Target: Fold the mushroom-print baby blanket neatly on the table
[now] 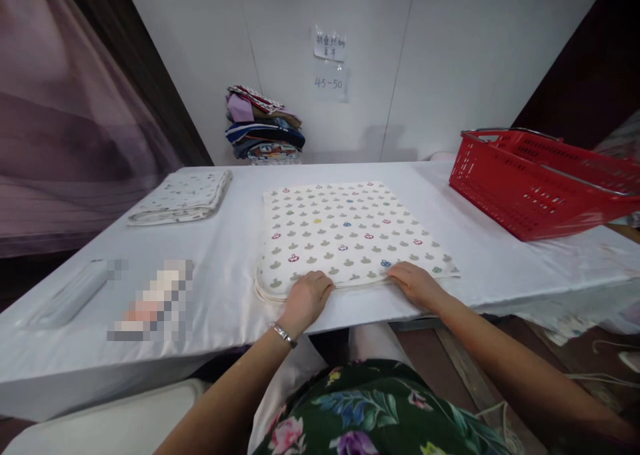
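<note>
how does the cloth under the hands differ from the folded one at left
The front cloth lies wider and flatter; the left cloth is a smaller, thicker bundle. The front cloth shows rows of grey shapes with some coloured ones; the left cloth has small scattered marks. Both are whitish and lie on the table.

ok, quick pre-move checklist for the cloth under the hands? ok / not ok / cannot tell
1. Left hand touching the near edge of the patterned cloth: ok.
2. Right hand touching the same edge, farther right: ok.
3. Patterned cloth spread flat on the white table: ok.
4. Hidden layers lined up underneath: cannot tell, the top layer covers them.
5. Folded cloth on the left apart from the patterned cloth: ok.
6. Red basket on the right clear of both hands: ok.
</note>
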`<action>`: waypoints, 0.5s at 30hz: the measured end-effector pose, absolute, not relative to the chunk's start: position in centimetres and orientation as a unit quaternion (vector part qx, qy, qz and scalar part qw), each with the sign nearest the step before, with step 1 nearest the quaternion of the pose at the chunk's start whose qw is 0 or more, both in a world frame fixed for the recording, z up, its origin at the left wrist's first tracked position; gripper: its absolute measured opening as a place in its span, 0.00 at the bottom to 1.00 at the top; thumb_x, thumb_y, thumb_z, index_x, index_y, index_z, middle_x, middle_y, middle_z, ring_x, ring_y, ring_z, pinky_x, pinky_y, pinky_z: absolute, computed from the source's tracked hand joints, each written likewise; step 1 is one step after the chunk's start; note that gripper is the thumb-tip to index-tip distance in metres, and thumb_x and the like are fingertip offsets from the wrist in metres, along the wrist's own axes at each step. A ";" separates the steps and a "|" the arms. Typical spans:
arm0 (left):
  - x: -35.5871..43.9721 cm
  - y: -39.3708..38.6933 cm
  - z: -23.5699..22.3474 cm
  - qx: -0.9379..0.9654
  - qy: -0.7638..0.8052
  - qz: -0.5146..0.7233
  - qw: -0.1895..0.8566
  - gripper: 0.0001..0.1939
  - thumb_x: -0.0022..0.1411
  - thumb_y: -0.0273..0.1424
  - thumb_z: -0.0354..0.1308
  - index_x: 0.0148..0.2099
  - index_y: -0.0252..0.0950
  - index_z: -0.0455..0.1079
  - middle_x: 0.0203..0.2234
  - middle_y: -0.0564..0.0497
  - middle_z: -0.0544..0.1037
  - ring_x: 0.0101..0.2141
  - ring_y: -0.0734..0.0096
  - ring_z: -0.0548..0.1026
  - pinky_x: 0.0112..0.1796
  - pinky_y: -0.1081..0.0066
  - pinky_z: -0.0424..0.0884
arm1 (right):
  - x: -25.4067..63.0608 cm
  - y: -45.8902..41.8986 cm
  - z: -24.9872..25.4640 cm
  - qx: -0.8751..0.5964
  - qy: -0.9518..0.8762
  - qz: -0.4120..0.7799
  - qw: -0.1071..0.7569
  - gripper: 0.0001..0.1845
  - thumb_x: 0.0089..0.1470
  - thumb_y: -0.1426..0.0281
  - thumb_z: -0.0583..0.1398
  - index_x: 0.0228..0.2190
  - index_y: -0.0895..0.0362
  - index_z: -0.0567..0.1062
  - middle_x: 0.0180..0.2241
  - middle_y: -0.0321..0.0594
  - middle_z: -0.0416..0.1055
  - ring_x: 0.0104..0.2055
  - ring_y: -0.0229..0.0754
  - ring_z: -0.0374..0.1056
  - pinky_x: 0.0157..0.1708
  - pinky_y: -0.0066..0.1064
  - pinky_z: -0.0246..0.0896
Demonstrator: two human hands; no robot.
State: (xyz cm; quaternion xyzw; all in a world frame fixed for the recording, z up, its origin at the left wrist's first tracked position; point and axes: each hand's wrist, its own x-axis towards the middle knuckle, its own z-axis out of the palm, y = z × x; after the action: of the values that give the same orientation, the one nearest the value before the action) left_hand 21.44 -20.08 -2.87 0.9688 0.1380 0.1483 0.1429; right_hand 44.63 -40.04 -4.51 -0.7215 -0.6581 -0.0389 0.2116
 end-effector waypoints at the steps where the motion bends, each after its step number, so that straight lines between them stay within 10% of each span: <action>1: 21.5 -20.1 -2.9 0.968 0.141 0.148 0.144 0.09 0.64 0.31 0.49 0.35 0.36 0.69 0.31 0.51 0.72 0.35 0.69 0.69 0.37 0.68 0.65 | 44.5 -40.1 -4.5 -0.718 -0.665 -0.048 0.198 0.13 0.59 0.71 0.50 0.38 0.57 0.73 0.38 0.46 0.72 0.41 0.44 0.66 0.40 0.37 0.64; 15: 21.7 -20.1 -3.5 0.977 0.119 0.157 0.086 0.10 0.64 0.33 0.48 0.34 0.36 0.67 0.31 0.49 0.71 0.35 0.67 0.69 0.36 0.67 0.65 | 44.2 -39.5 -3.7 -0.739 -0.637 0.002 0.220 0.11 0.59 0.70 0.49 0.35 0.55 0.71 0.35 0.43 0.70 0.38 0.42 0.65 0.38 0.35 0.62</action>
State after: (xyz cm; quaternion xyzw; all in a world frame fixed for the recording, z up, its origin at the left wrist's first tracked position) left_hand 21.74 -20.13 -3.52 0.9767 0.1188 0.1572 0.0856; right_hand 44.17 -39.51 -3.70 -0.7386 -0.6371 0.0015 0.2204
